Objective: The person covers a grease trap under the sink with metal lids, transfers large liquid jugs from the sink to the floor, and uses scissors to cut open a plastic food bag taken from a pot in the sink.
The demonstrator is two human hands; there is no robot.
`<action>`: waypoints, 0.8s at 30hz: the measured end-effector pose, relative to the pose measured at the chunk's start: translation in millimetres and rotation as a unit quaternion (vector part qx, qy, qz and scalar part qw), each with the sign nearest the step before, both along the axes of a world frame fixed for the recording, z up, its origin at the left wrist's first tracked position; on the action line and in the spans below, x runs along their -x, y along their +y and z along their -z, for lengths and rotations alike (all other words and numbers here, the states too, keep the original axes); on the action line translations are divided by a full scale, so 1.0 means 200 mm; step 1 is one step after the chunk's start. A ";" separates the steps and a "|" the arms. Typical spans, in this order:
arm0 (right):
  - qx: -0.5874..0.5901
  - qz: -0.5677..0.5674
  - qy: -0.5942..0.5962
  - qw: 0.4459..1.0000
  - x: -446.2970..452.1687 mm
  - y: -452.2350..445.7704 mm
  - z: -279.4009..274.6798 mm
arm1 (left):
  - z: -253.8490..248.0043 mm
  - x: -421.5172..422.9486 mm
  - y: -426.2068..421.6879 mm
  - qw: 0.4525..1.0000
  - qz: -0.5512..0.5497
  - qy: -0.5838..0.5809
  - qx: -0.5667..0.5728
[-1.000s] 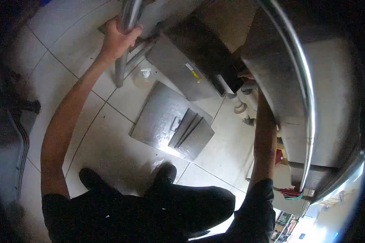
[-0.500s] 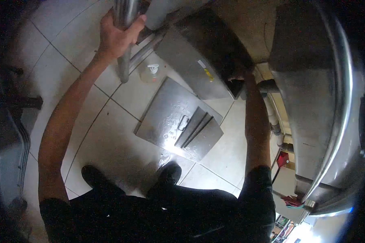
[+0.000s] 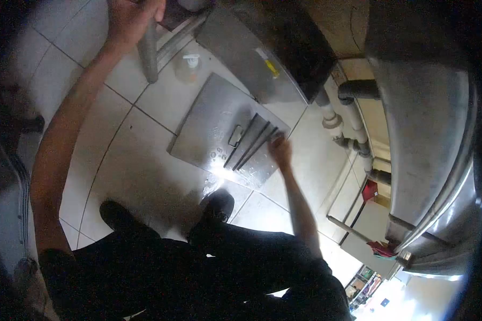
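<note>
At the top left, my left hand (image 3: 129,24) is wrapped round a metal table leg (image 3: 149,59); the fingertips are partly cut off by the frame edge. My right hand (image 3: 279,150) is at the right edge of a flat metal lid (image 3: 195,120) lying on the tiles. Its fingers are blurred, and I cannot tell whether they grip anything. On the lid are a small loop handle (image 3: 235,136), wet spots and thin metal plates (image 3: 247,143) with dark edges. Beyond it stands an open metal box (image 3: 227,56) with a dark inside and a yellow label.
A pump bottle (image 3: 188,68) stands on the floor left of the box. Drain pipes (image 3: 353,115) run along the wall at right, beneath a metal sink (image 3: 423,123). A red dustpan-like thing (image 3: 369,190) hangs lower right. My shoes (image 3: 219,205) are just below the lid.
My right hand has come out of the metal box and down to the lid's right edge. My left hand still holds the leg. The view has shifted slightly.
</note>
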State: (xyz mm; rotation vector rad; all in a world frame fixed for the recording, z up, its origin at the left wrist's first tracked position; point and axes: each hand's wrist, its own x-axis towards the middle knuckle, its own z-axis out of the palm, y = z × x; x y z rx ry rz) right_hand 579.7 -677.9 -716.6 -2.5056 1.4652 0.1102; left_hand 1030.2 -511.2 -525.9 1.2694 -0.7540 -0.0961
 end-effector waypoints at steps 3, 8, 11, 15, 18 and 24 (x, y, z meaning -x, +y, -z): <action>-0.078 0.121 -0.023 0.989 0.41 0.21 0.67 | 0.01 0.02 -0.02 0.999 0.004 0.007 0.051; -0.038 -0.033 -0.060 0.997 0.54 0.49 0.67 | 0.09 -0.07 -0.02 0.994 0.081 -0.023 0.068; -0.089 0.017 -0.036 0.995 0.55 0.69 0.55 | 0.05 -0.05 -0.01 0.996 0.065 -0.036 0.046; -0.077 0.058 -0.017 0.995 0.45 0.86 0.27 | 0.06 -0.07 0.01 0.996 0.065 -0.046 0.040; -0.049 0.075 0.041 0.995 0.47 0.88 0.32 | 0.10 -0.11 0.02 0.993 -0.002 -0.095 -0.074; -0.042 0.163 0.035 0.985 0.62 0.79 0.31 | 0.02 -0.03 0.00 0.999 0.012 -0.032 -0.019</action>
